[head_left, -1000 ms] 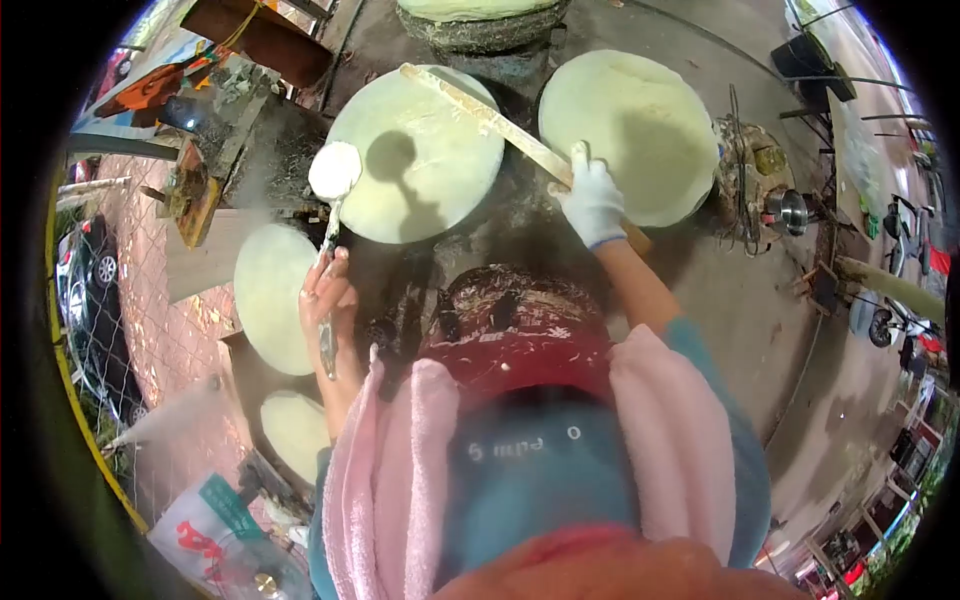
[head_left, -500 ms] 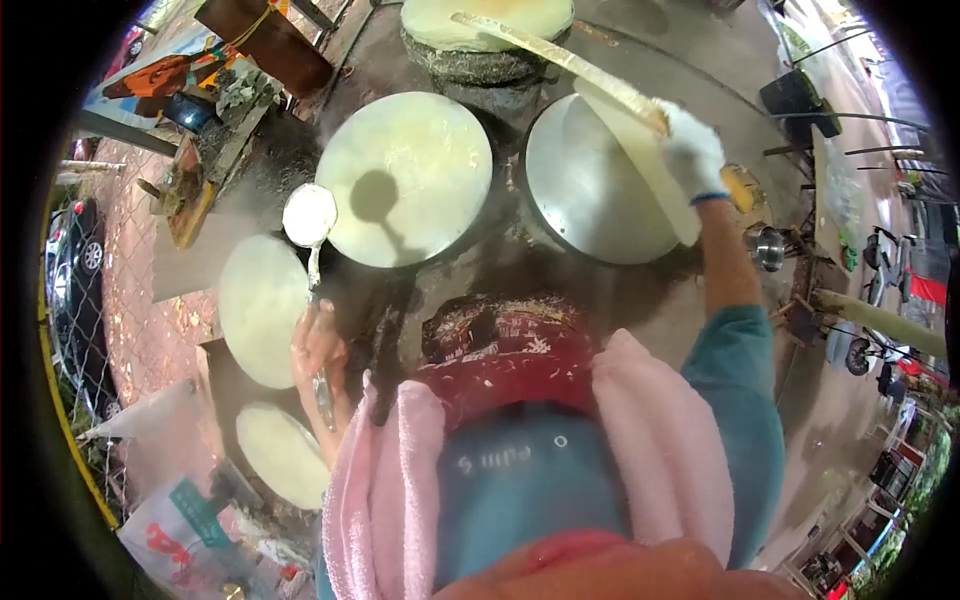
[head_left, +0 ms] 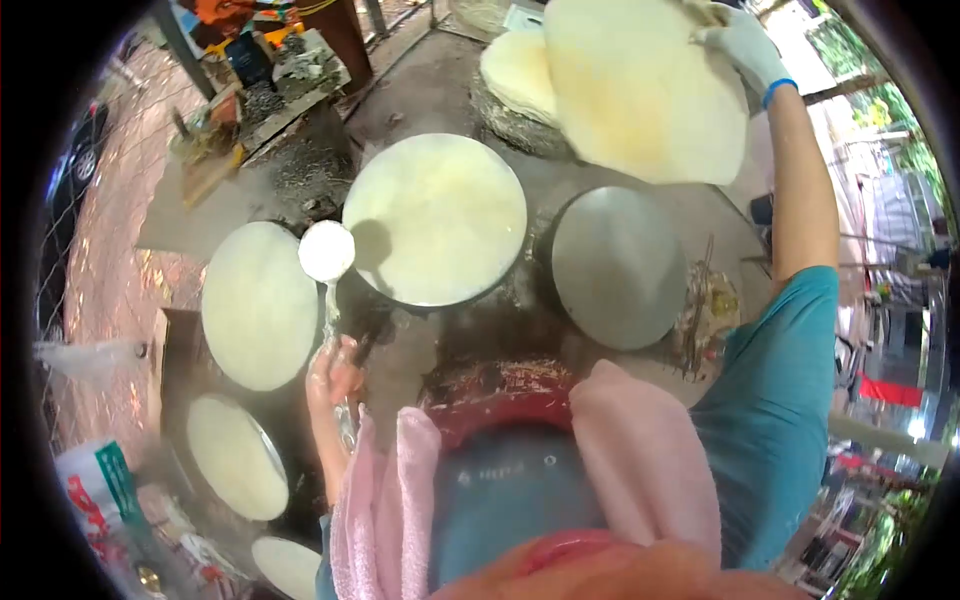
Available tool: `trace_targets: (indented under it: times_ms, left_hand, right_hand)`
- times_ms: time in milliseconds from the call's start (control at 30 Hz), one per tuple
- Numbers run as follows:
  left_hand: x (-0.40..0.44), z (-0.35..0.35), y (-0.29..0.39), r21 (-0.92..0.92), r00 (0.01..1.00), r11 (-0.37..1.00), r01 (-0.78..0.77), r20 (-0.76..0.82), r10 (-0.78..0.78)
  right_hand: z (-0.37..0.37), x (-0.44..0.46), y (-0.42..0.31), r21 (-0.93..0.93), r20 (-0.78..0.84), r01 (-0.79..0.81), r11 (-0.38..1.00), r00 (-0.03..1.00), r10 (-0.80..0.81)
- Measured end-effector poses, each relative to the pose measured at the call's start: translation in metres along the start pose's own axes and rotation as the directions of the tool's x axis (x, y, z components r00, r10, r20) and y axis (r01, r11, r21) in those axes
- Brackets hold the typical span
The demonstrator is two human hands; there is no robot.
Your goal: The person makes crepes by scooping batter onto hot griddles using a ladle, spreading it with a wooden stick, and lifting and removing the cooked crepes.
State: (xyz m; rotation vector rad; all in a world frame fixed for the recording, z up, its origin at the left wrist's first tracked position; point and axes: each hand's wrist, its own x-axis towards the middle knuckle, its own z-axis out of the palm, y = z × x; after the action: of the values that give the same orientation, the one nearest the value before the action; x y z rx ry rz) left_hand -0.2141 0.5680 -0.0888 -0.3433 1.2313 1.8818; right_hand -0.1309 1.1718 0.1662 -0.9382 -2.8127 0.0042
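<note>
My left hand [head_left: 335, 378] is closed round the handle of a ladle [head_left: 327, 252] filled with white batter, held over the gap between two round griddles. At upper right, my gloved right hand [head_left: 745, 45] grips a wooden stick, mostly hidden now. A large thin pale crepe [head_left: 645, 95] hangs beside that hand, with light brown patches. Partly behind it lies a stack of pale crepes [head_left: 515, 72] on a round base. Pale sheets cover the middle griddle [head_left: 435, 220] and the left griddle [head_left: 258, 305]. The right griddle [head_left: 620, 268] has a bare grey surface.
More pale rounds, a lower-left one [head_left: 235, 460] and a bottom one [head_left: 287, 566], sit on my left. Thin sticks [head_left: 697, 320] lie beside the right griddle. A wire fence [head_left: 60, 250] runs along the left. A pink towel [head_left: 645, 450] hangs over my front.
My right hand has moved up and away, carrying the crepe off the right griddle towards the stack. The view has shifted. My left hand still holds the full ladle near the middle griddle.
</note>
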Motion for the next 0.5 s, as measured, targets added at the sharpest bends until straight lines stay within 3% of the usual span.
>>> trace_targets:
  times_ms: [67,100,133,233,300,333,367,400,467,500]
  left_hand:
    - [-0.006,0.006,-0.011,-0.024,0.989,0.999,-0.041,-0.143,0.037]
    - [-0.019,0.006,-0.025,-0.074,0.997,0.994,-0.079,-0.026,0.078]
    - [-0.032,0.023,-0.037,-0.087,0.972,0.98,-0.181,-0.165,0.165]
    - [-0.066,0.051,-0.071,-0.141,0.921,0.95,-0.279,-0.32,0.223]
    - [-0.086,0.081,-0.092,-0.23,0.875,0.909,-0.346,-0.429,0.225]
    - [-0.097,0.076,-0.102,-0.311,0.924,0.885,-0.345,-0.276,0.263]
    - [-0.105,0.077,-0.12,-0.378,0.886,0.829,-0.411,-0.381,0.265]
    - [-0.116,0.086,-0.131,-0.677,0.918,0.629,-0.383,-0.204,0.339]
    - [-0.137,0.098,-0.148,-0.646,0.89,0.613,-0.454,-0.302,0.341]
    - [-0.144,0.091,-0.165,-0.673,0.865,0.555,-0.488,-0.29,0.408]
  right_hand:
    - [0.039,0.047,0.042,0.114,-0.106,0.058,0.992,0.993,-0.046]
    - [0.06,0.058,0.066,0.174,-0.156,0.071,0.982,0.987,-0.044]
    - [0.091,0.071,0.086,0.241,-0.201,0.084,0.967,0.979,-0.034]
    - [0.194,0.107,0.12,0.602,-0.263,0.061,0.796,0.956,0.126]
    - [0.258,0.118,0.122,0.955,-0.134,0.014,0.295,0.91,0.391]
    - [0.285,0.122,0.118,0.989,0.032,0.046,-0.138,0.857,0.515]
    - [0.313,0.126,0.126,0.982,0.1,0.014,-0.187,0.805,0.585]
    - [0.336,0.126,0.133,0.972,0.172,-0.02,-0.235,0.74,0.65]
    - [0.356,0.102,0.136,0.969,0.243,-0.205,-0.138,0.69,0.682]
    - [0.369,0.094,0.14,0.968,0.2,-0.249,-0.03,0.695,0.69]
